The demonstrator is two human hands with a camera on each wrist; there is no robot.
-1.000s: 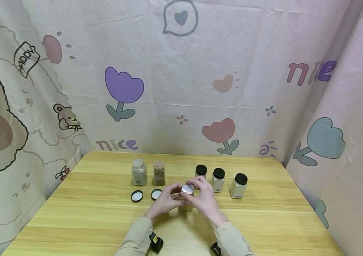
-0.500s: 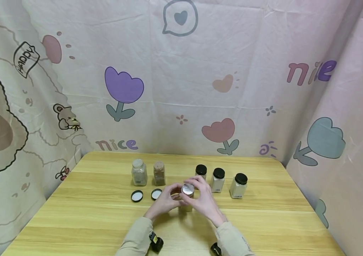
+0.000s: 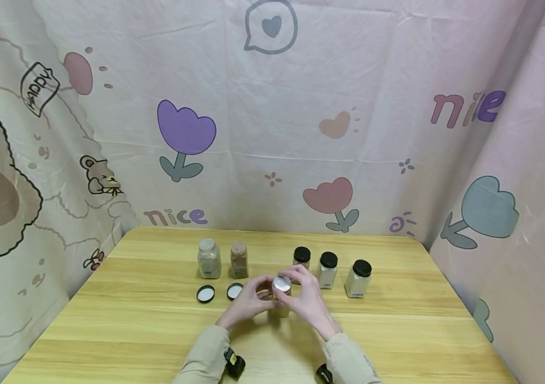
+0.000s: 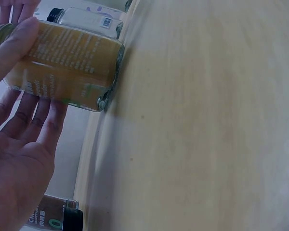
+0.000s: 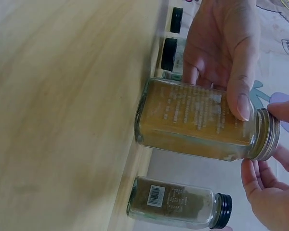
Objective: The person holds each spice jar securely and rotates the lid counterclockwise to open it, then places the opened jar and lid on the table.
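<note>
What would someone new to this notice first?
Probably the big purple flower on the cloth behind the table, left of the middle. Next might be the hands, holding a jar with a shiny silver top near the table's middle. Then, maybe, the three black caps, farther back and to the right.

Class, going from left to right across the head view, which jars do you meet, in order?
Pale jar, brown jar, silver-topped jar held between left hand and right hand, partly hidden black-lidded jar, middle black-lidded jar, rightmost black-lidded jar.
</note>
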